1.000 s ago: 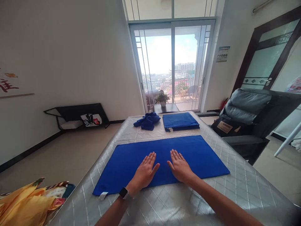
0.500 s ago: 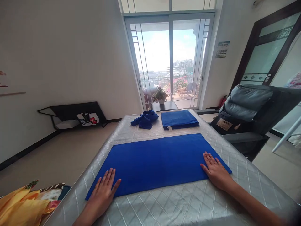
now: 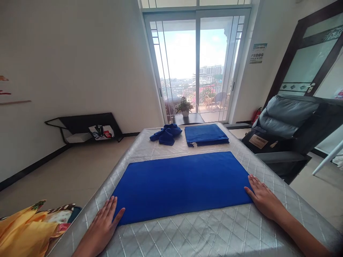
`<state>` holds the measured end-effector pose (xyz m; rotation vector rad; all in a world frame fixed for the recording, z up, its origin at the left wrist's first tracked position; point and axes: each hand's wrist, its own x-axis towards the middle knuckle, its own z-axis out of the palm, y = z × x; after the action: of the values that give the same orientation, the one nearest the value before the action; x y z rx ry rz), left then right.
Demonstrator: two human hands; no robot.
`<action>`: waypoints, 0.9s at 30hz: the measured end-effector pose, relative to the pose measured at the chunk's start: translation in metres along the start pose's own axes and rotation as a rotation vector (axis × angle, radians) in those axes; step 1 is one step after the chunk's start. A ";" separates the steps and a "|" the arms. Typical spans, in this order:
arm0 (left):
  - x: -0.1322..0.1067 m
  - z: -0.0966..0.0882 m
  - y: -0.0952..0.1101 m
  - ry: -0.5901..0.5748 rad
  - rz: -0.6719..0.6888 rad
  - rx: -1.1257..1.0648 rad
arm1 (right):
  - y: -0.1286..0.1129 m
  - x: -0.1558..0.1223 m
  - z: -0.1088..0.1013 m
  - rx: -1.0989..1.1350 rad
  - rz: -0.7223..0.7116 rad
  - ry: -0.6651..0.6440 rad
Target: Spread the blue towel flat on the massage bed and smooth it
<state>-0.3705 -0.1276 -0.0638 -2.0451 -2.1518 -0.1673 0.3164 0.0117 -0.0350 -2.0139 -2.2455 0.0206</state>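
A large blue towel (image 3: 182,184) lies spread flat on the silver quilted table (image 3: 203,232). My left hand (image 3: 103,226) rests flat and open at the towel's near left corner, fingers stretched out. At the near right corner my right hand (image 3: 264,200) lies flat and open, fingertips touching the towel's edge. Neither hand holds anything.
At the table's far end lie a crumpled blue towel (image 3: 166,134) and a folded blue towel (image 3: 205,134). A dark recliner chair (image 3: 284,125) stands to the right. Yellow patterned fabric (image 3: 29,226) sits at the lower left. A black low shelf (image 3: 83,128) stands against the left wall.
My hands slid apart from the towel's middle to its near corners, then slightly past them. The towel now lies smoother and flatter.
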 end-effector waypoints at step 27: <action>0.083 -0.032 0.211 -0.046 0.254 -0.178 | -0.191 0.024 -0.014 0.064 -0.250 -0.125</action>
<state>-0.1625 -0.0412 -0.0230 -2.4210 -1.9398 -0.2905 0.1267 0.0134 -0.0013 -1.7323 -2.5221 0.1970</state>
